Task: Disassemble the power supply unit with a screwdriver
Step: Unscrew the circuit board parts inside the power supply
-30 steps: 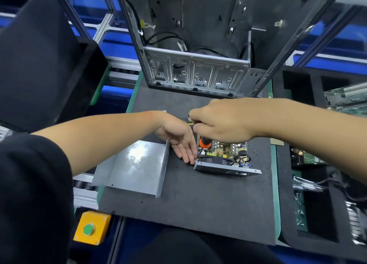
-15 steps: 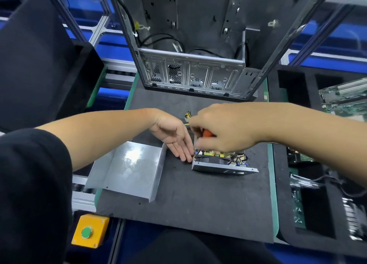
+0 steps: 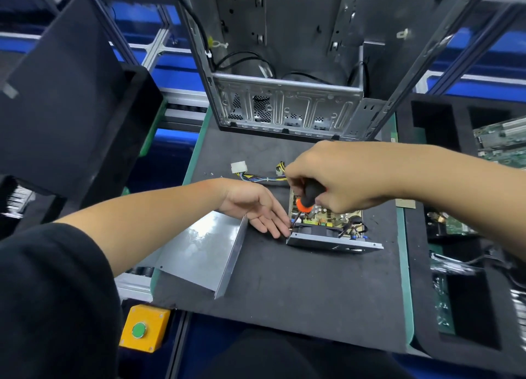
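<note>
Right hand (image 3: 338, 179) grips black-and-orange-handled screwdriver (image 3: 308, 196), tip down in opened grey metal power supply unit (image 3: 333, 230) | left hand (image 3: 256, 210) open, fingers straight, touching unit's left edge | both on dark desk (image 3: 284, 293)

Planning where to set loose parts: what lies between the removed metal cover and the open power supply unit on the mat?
In the head view, the left hand lies there, fingers straight, tips against the power supply unit, beside the metal cover.
</note>
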A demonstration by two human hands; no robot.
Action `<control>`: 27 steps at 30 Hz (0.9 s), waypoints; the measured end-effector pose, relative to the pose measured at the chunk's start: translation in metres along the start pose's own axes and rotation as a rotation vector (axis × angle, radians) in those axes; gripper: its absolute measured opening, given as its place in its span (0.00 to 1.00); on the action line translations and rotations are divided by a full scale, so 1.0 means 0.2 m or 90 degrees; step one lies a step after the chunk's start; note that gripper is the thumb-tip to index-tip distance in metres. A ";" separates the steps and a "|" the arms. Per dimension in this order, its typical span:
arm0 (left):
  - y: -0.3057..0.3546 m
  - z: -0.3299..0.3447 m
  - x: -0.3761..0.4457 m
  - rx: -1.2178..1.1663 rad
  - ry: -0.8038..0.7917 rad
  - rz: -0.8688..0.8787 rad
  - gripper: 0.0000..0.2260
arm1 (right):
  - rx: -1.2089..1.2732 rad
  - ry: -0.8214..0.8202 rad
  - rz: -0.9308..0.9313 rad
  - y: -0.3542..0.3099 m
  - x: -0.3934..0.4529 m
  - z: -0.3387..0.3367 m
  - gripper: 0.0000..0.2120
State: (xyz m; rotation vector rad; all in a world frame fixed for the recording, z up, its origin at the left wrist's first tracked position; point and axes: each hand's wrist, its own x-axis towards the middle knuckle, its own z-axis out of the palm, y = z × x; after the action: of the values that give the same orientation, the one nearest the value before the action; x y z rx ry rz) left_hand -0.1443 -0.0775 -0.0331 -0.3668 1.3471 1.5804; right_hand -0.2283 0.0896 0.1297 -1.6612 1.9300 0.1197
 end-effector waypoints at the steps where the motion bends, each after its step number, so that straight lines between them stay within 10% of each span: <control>1: -0.01 0.00 0.00 -0.007 0.002 0.003 0.23 | 0.018 -0.008 -0.007 -0.01 0.00 0.00 0.12; 27: 0.00 0.02 0.01 -0.013 0.000 -0.014 0.24 | -0.090 0.038 0.017 -0.04 0.05 0.02 0.05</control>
State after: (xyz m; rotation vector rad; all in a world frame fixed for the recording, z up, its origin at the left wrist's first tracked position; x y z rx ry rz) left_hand -0.1434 -0.0741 -0.0332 -0.3926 1.3236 1.5761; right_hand -0.2203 0.0797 0.1245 -1.7483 2.0306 0.2241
